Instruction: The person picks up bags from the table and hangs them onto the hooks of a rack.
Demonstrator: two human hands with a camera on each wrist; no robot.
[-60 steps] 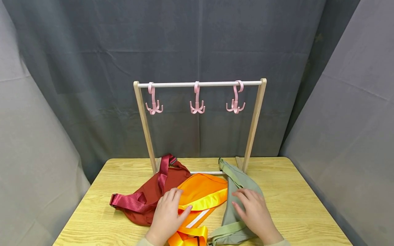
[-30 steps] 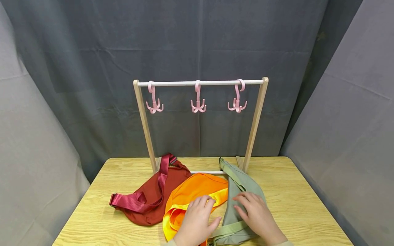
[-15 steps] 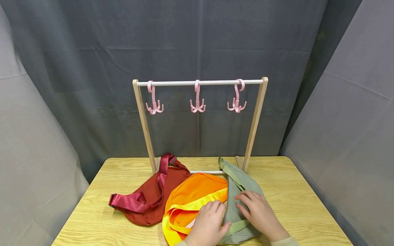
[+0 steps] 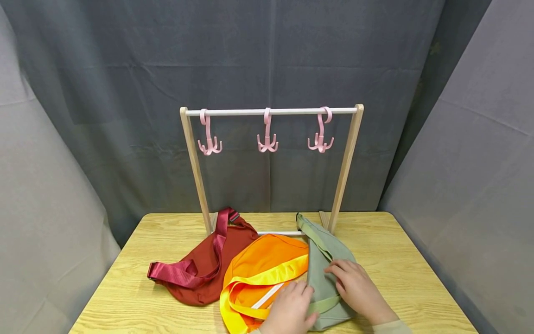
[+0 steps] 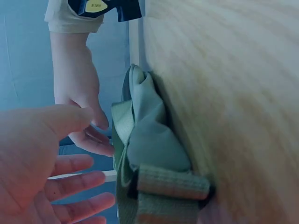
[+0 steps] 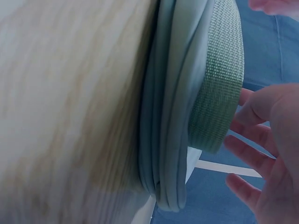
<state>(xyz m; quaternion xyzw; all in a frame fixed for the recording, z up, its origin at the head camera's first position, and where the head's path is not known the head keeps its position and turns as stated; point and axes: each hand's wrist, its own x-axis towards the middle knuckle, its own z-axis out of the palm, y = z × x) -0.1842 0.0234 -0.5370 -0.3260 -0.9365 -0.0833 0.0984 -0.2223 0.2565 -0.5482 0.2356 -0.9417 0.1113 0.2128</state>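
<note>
A grey-green waist bag (image 4: 329,278) with a light green strap (image 4: 324,305) lies on the table, its long edge running front to back. My left hand (image 4: 289,310) hovers at its near left side; the left wrist view shows the fingers (image 5: 77,185) spread, with nothing held. Over the bag's right half is my right hand (image 4: 359,288), fingers loosely bent. In the right wrist view its fingertips (image 6: 232,140) are right beside the green webbing. Left of my left hand lies an orange waist bag (image 4: 267,255) with a yellow strap (image 4: 271,277).
A dark red waist bag (image 4: 225,260) with a crimson strap lies to the left. Behind the bags stands a wooden rack with a white rail (image 4: 292,112); three pink hooks (image 4: 267,134) hang from it. Grey curtains (image 4: 125,116) surround the wooden table (image 4: 400,278).
My left hand has moved right from the orange bag to the green one, and the yellow strap now lies looped at the left. My right hand has shifted slightly right.
</note>
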